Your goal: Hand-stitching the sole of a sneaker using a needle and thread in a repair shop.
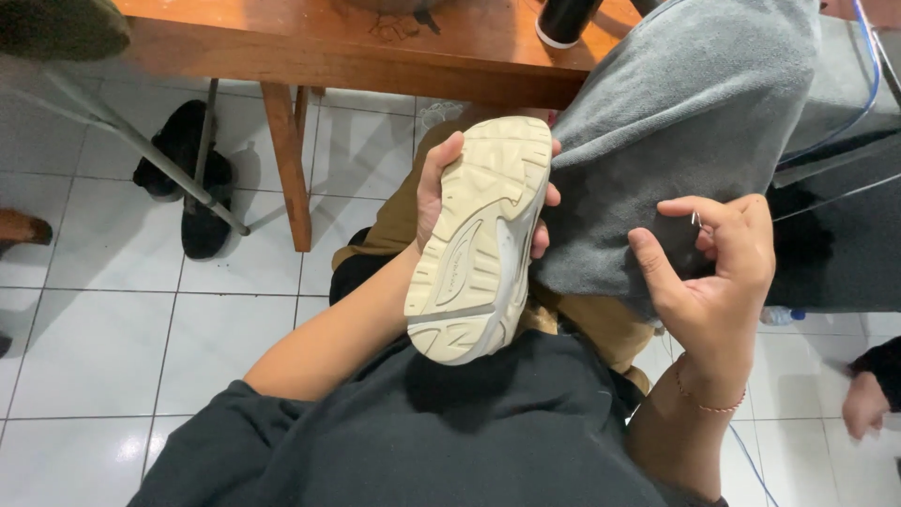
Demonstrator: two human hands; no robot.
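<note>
My left hand [439, 192] grips a cream-soled shoe [481, 239], held sole up over my lap with fingers wrapped around both sides. My right hand [715, 272] is raised to the right of the shoe, thumb and forefinger pinched on a small metal needle [695, 220]. A thin blue thread [751, 465] trails down past my right wrist. A grey towel [685, 122] is draped over my right knee, between the shoe and my right hand.
A wooden table [310, 47] stands ahead, with a dark cylinder [566, 21] on its edge. Black shoes [188, 169] lie on the white tiled floor under a metal rod. Another person's hand [863, 404] shows at the right edge.
</note>
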